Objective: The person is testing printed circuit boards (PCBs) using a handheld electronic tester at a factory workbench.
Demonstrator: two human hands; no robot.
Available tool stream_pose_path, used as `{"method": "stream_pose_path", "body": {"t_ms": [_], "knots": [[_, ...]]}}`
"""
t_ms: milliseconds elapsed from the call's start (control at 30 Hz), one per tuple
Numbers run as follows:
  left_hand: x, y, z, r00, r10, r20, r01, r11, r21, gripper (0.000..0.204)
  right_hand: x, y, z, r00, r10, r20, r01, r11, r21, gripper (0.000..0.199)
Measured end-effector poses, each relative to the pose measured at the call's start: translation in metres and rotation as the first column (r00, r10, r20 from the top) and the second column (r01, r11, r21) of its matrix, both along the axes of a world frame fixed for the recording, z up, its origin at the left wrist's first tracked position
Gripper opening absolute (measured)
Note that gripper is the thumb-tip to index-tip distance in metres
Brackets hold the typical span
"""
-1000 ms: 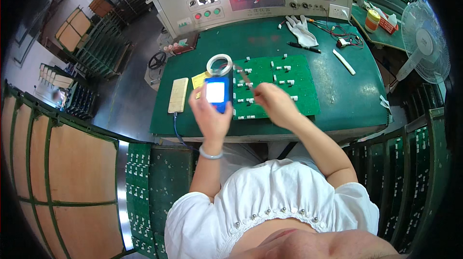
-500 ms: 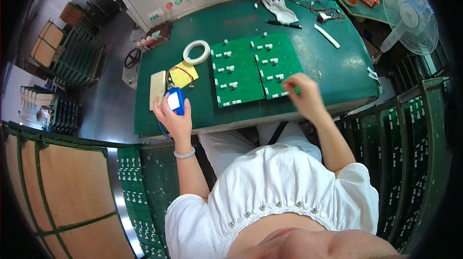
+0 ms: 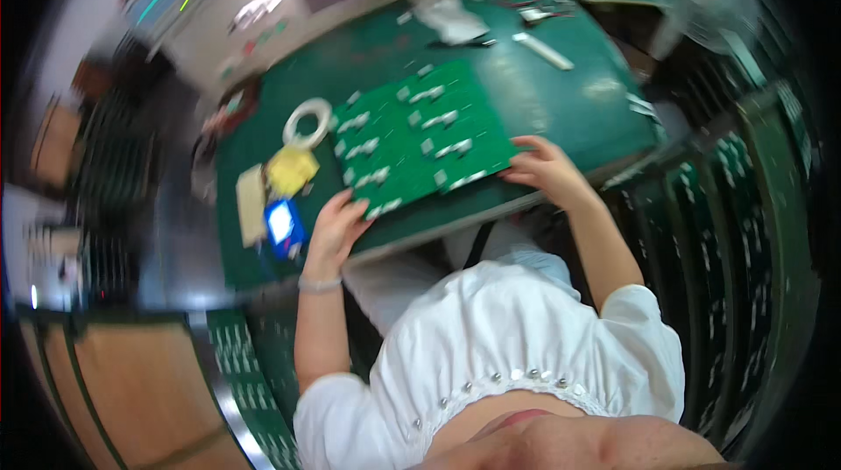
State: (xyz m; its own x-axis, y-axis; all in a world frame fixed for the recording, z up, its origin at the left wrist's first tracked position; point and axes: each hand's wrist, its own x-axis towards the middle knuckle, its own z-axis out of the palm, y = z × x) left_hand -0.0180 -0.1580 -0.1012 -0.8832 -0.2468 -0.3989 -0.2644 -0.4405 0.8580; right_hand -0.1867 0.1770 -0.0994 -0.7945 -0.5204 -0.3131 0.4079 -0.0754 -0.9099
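Two green circuit boards (image 3: 396,130), studded with small white connectors, lie edge to edge on the green worktable (image 3: 561,111). Fingers of my left hand (image 3: 339,226) are closed at their near left corner. At the near right corner, my right hand (image 3: 550,174) pinches the edge. The boards look level, though blur hides whether they are lifted off the table. Left of my left hand rests a blue handheld device (image 3: 283,226) with a lit screen, held by nothing.
Along the table's left side are a white tape roll (image 3: 290,125), yellow paper (image 3: 292,170) and a pale block (image 3: 251,204). A white glove (image 3: 448,16) and a white stick (image 3: 543,51) lie farther back. Racks of boards (image 3: 731,233) stand right; a fan (image 3: 708,1) is beyond.
My left hand let go of the blue device, now on the table, and took the boards' left corner. My right hand closed on the right corner. The whole view has turned and shifted.
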Motion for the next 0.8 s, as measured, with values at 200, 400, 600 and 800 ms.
{"method": "stream_pose_path", "body": {"t_ms": [200, 400, 600, 800], "knots": [[0.015, -0.011, -0.001, 0.999, 0.034, -0.002, -0.034, 0.998, 0.048, 0.055, -0.007, -0.016, -0.015, 0.991, 0.131, 0.025, -0.129, 0.990, -0.058, 0.054], [0.001, -0.005, 0.005, 1.000, 0.012, -0.019, -0.011, 1.000, 0.013, 0.043, -0.006, -0.026, -0.008, 0.994, 0.088, -0.061, -0.083, 0.994, 0.071, 0.047], [-0.002, -0.006, 0.006, 0.997, 0.015, -0.074, -0.016, 1.000, -0.016, 0.034, -0.007, -0.029, 0.002, 0.995, 0.100, -0.025, -0.099, 0.995, 0.023, 0.045], [-0.003, -0.019, 0.022, 0.997, 0.040, -0.061, -0.034, 0.995, 0.093, 0.032, -0.008, 0.009, 0.025, 0.986, 0.032, 0.163, 0.021, 0.949, -0.315, 0.052]]}}
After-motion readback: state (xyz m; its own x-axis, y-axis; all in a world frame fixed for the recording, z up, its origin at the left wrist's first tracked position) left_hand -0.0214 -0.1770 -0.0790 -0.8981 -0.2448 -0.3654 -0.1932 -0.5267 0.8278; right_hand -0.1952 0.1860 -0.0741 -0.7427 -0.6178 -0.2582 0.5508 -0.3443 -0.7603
